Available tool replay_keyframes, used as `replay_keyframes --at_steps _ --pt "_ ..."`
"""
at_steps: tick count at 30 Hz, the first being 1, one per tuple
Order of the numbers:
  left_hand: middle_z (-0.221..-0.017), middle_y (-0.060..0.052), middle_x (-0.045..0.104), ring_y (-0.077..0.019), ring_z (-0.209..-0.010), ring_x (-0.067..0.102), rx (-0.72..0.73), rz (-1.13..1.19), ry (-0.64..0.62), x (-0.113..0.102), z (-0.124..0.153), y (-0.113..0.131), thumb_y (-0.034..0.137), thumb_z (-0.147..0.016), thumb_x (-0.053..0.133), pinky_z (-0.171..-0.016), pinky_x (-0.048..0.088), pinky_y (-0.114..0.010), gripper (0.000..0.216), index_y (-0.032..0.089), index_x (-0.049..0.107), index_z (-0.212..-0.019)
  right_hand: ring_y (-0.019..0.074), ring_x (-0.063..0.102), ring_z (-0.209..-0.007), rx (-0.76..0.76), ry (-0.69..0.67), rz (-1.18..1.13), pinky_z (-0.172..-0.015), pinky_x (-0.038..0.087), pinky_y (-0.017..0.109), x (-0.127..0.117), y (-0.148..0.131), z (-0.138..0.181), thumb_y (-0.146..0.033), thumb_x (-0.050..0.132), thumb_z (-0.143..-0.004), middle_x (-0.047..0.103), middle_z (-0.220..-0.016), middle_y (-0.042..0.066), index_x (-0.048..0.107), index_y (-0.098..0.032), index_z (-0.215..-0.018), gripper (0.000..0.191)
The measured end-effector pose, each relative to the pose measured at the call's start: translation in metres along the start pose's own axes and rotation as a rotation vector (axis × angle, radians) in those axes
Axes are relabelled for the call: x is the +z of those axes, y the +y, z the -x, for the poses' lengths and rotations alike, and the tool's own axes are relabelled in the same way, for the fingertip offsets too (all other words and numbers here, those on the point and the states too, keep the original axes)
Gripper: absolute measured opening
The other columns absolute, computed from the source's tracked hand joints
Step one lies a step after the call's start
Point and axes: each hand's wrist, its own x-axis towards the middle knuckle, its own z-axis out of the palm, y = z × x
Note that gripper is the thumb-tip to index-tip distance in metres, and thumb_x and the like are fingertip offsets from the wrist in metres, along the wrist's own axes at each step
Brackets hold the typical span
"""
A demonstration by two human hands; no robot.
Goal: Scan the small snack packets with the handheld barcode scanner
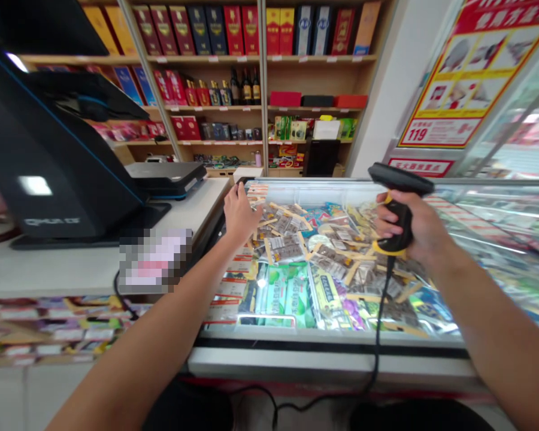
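My right hand [415, 230] is closed round the yellow-and-black grip of a barcode scanner [399, 197], whose black head points left and whose black cable [377, 323] hangs down over the freezer's front edge. My left hand [240, 214] reaches out over the near left part of a glass-topped chest freezer [332, 353]. Its fingers lie on the glass, partly hidden from view. Under the glass lie several wrapped ice creams [296, 281] in green, brown and yellow packets.
A black point-of-sale screen [49, 161] stands on the white counter [49, 269] at left, with a flat black scale [166, 175] behind it. Shelves of boxed goods and bottles [233, 72] line the back wall. A red poster [471, 78] hangs at right.
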Motion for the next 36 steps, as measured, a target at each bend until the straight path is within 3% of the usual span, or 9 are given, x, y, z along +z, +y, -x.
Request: replay_keyframes --at_steps 2,5,9,13,21,26,29,32,36 --pt "-0.154 -0.021 0.046 -0.0424 -0.144 0.039 0.095 -0.08 -0.063 -0.002 0.008 0.012 0.028 -0.085 0.069 -0.121 0.029 -0.058 0.055 0.015 0.058 -0.137 0.0025 0.031 -0.039 -0.01 0.046 -0.088 -0.039 0.033 0.017 -0.01 -0.012 -0.003 -0.03 0.083 -0.066 0.04 -0.052 -0.009 0.06 -0.018 -0.081 0.03" --pt "-0.132 -0.015 0.062 -0.0381 -0.13 0.05 0.319 -0.108 -0.334 0.001 0.034 0.042 0.038 -0.093 0.06 -0.115 0.037 -0.056 0.029 0.02 0.071 -0.112 0.0011 0.03 -0.039 -0.008 0.056 -0.216 -0.04 0.035 0.015 -0.027 -0.025 -0.007 -0.023 0.083 -0.062 0.04 -0.051 -0.011 0.057 -0.017 -0.083 0.034" --pt "-0.123 -0.018 0.065 -0.0406 -0.122 0.053 0.448 -0.163 -0.613 0.011 0.077 0.083 0.07 -0.091 0.052 -0.107 0.043 -0.055 0.057 0.019 0.074 -0.1 0.0016 0.032 -0.039 -0.005 0.061 -0.312 -0.04 0.036 0.014 -0.047 -0.033 -0.011 -0.018 0.08 -0.062 0.043 -0.051 -0.011 0.053 -0.019 -0.086 0.036" --pt "-0.125 -0.023 0.063 -0.0454 -0.124 0.051 0.43 -0.153 -0.668 0.014 0.095 0.099 0.079 -0.08 0.062 -0.106 0.042 -0.057 0.069 0.015 0.073 -0.107 0.0018 0.034 -0.039 -0.011 0.055 -0.341 -0.041 0.037 0.014 -0.056 -0.034 -0.014 -0.016 0.079 -0.061 0.043 -0.051 -0.011 0.051 -0.02 -0.088 0.039" --pt "-0.124 -0.013 0.064 -0.0365 -0.123 0.051 0.514 -0.159 -0.742 0.007 0.085 0.096 0.058 -0.086 0.072 -0.107 0.039 -0.053 0.039 0.021 0.068 -0.095 0.002 0.034 -0.04 -0.001 0.102 -0.313 -0.04 0.037 0.015 -0.053 -0.034 -0.013 -0.016 0.077 -0.064 0.045 -0.051 -0.01 0.054 -0.019 -0.084 0.031" --pt "-0.129 -0.017 0.061 -0.0404 -0.123 0.051 0.607 -0.141 -0.781 0.005 0.087 0.085 0.071 -0.078 0.071 -0.111 0.033 -0.06 0.061 0.021 0.065 -0.113 0.0017 0.034 -0.04 0.014 0.084 -0.281 -0.042 0.037 0.015 -0.051 -0.033 -0.013 -0.017 0.078 -0.064 0.043 -0.052 -0.011 0.054 -0.018 -0.084 0.032" --pt "-0.13 -0.017 0.061 -0.042 -0.124 0.051 0.631 -0.16 -0.846 0.003 0.084 0.081 0.069 -0.073 0.076 -0.111 0.034 -0.061 0.062 0.021 0.065 -0.111 0.0021 0.034 -0.04 0.029 0.102 -0.276 -0.041 0.036 0.015 -0.049 -0.033 -0.012 -0.017 0.074 -0.07 0.043 -0.052 -0.01 0.053 -0.019 -0.084 0.025" --pt "-0.126 -0.014 0.064 -0.0405 -0.124 0.053 0.575 -0.131 -0.85 -0.002 0.077 0.084 0.059 -0.071 0.082 -0.111 0.035 -0.059 0.056 0.022 0.064 -0.109 0.0026 0.034 -0.039 0.042 0.112 -0.264 -0.041 0.037 0.016 -0.048 -0.032 -0.012 -0.017 0.072 -0.071 0.043 -0.052 -0.01 0.053 -0.019 -0.085 0.023" --pt "-0.122 -0.012 0.068 -0.0321 -0.111 0.063 0.371 0.082 -0.927 -0.012 0.064 0.087 0.038 -0.073 0.083 -0.1 0.048 -0.046 0.066 0.019 0.056 -0.13 0.0026 0.034 -0.039 0.034 0.083 -0.226 -0.039 0.039 0.016 -0.048 -0.03 -0.013 -0.018 0.075 -0.066 0.042 -0.052 -0.01 0.054 -0.018 -0.083 0.027"
